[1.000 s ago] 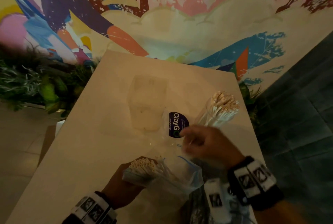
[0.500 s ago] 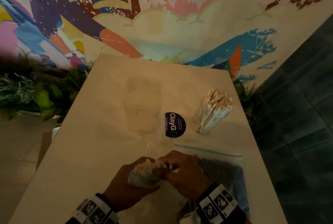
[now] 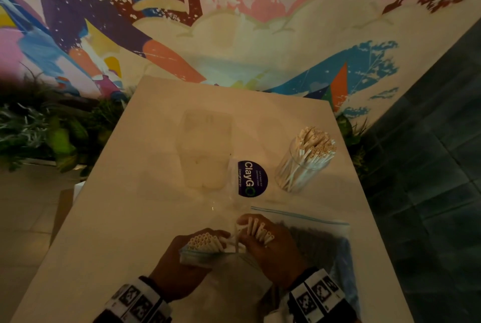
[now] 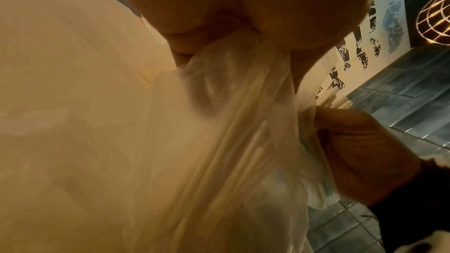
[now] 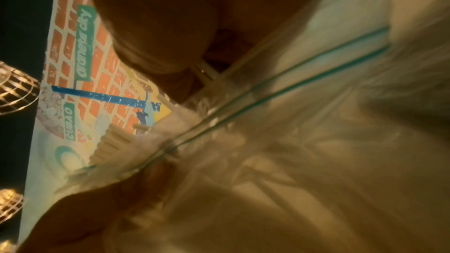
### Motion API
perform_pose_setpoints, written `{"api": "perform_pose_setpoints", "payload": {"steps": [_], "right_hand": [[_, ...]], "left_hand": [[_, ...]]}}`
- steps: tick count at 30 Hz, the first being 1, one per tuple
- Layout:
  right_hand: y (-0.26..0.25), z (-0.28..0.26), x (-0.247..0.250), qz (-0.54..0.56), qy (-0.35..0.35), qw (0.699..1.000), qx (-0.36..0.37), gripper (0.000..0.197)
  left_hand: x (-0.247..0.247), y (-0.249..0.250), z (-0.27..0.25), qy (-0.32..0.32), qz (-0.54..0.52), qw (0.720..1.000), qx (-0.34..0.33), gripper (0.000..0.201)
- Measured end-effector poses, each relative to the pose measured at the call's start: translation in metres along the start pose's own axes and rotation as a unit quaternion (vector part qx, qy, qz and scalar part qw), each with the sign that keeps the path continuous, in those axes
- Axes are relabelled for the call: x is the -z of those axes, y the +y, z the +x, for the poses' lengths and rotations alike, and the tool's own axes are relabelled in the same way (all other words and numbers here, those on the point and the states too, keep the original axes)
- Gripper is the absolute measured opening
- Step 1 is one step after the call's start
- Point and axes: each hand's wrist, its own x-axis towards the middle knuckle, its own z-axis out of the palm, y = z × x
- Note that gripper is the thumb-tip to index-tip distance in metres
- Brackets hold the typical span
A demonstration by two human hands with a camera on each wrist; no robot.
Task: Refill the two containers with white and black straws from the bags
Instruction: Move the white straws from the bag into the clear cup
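Observation:
My left hand (image 3: 182,257) grips a clear zip bag (image 3: 197,257) near its mouth, with a bundle of white straws (image 3: 205,242) sticking out of it. My right hand (image 3: 268,244) holds several white straws (image 3: 260,229) pulled from that bundle. In the left wrist view the bag's plastic (image 4: 231,141) hangs from my fingers. A clear round container (image 3: 302,166) packed with white straws stands at the right of the table. An empty clear container (image 3: 205,148) stands at the middle. A second zip bag with black straws (image 3: 312,244) lies under my right hand.
A round dark "ClayGo" sticker (image 3: 252,179) sits on a clear stand between the two containers. The pale table (image 3: 117,218) ends at a painted mural wall behind. Green plants (image 3: 39,135) line the left side, and dark tiled floor (image 3: 429,192) lies to the right.
My right hand came back from near the straw container to the bag in my left hand and took hold of several white straws, drawing them out to the right.

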Motion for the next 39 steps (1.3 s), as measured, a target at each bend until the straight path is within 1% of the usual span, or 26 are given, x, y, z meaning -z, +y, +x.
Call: {"api": "perform_pose_setpoints", "payload": {"steps": [2,4,5,8,10,11,13,14,16,19,21,24,25,26,28,30,31,33,35,36,37,39], "right_hand": [[-0.002,0.001,0.004,0.042,0.006,0.999,-0.022,0.017],[-0.003,0.001,0.007,0.106,0.022,0.992,-0.06,0.023],[-0.004,0.001,0.009,0.13,0.031,0.989,-0.07,0.023],[-0.009,0.0,0.015,0.186,0.051,0.979,-0.06,0.026],[-0.01,0.001,0.019,0.211,0.051,0.974,-0.06,0.03],[-0.009,0.002,0.018,0.215,0.044,0.973,-0.069,0.031],[-0.001,0.004,0.015,0.197,0.023,0.976,-0.092,0.031],[0.001,0.005,0.013,0.181,0.011,0.978,-0.102,0.03],[0.0,0.007,0.014,0.182,-0.005,0.978,-0.099,0.03],[-0.006,0.011,0.024,0.241,0.012,0.967,-0.08,0.028],[-0.004,0.012,0.028,0.234,-0.001,0.968,-0.093,0.033],[0.007,0.005,0.022,0.173,-0.058,0.975,-0.125,0.037],[0.008,0.003,0.021,0.162,-0.062,0.977,-0.125,0.039],[0.007,0.003,0.022,0.172,-0.062,0.976,-0.121,0.037],[-0.002,0.003,0.028,0.258,-0.048,0.959,-0.11,0.032],[-0.015,0.007,0.042,0.356,-0.038,0.93,-0.086,0.03],[-0.023,0.009,0.051,0.382,-0.038,0.921,-0.069,0.03],[-0.038,0.013,0.07,0.397,-0.029,0.916,-0.046,0.03],[-0.052,0.018,0.09,0.389,-0.004,0.921,-0.016,0.031],[-0.06,0.021,0.1,0.386,0.012,0.922,0.007,0.031],[-0.068,0.025,0.11,0.384,0.032,0.922,0.032,0.031],[-0.08,0.032,0.129,0.374,0.087,0.92,0.077,0.035]], "left_hand": [[0.001,-0.005,0.001,-0.007,-0.007,1.0,-0.001,0.028],[0.001,-0.004,0.002,-0.015,-0.011,1.0,-0.007,0.028],[0.001,-0.005,0.002,-0.017,-0.016,1.0,-0.007,0.027],[0.0,-0.004,0.001,-0.011,-0.013,1.0,-0.006,0.025],[-0.001,-0.006,0.002,-0.006,-0.015,1.0,-0.003,0.025],[0.0,-0.006,0.002,-0.006,-0.014,1.0,-0.006,0.027],[0.0,-0.009,0.003,-0.019,-0.006,1.0,-0.01,0.043],[0.0,-0.008,0.002,-0.027,-0.004,1.0,-0.004,0.046],[0.002,-0.009,0.001,-0.026,0.003,1.0,0.008,0.036],[0.005,-0.025,-0.003,-0.015,-0.011,0.999,0.043,0.03],[0.006,-0.036,-0.004,-0.013,-0.002,0.998,0.054,0.032],[0.005,-0.032,-0.007,0.006,-0.031,0.997,0.075,0.046],[0.005,-0.03,-0.006,-0.004,-0.03,0.997,0.073,0.048],[0.004,-0.031,-0.004,-0.004,-0.012,0.998,0.057,0.047],[0.004,-0.025,-0.001,-0.019,0.017,0.999,0.028,0.035],[0.003,-0.033,0.003,-0.015,0.013,0.999,0.028,0.027],[0.003,-0.032,0.003,-0.017,0.007,0.999,0.037,0.025],[0.004,-0.039,0.002,-0.023,0.006,0.998,0.055,0.025],[0.004,-0.047,0.003,-0.025,-0.001,0.998,0.063,0.026],[0.004,-0.046,0.003,-0.019,-0.009,0.997,0.079,0.027],[0.004,-0.045,0.003,-0.017,-0.023,0.995,0.096,0.031],[0.004,-0.049,0.002,-0.018,-0.03,0.996,0.082,0.048]]}}
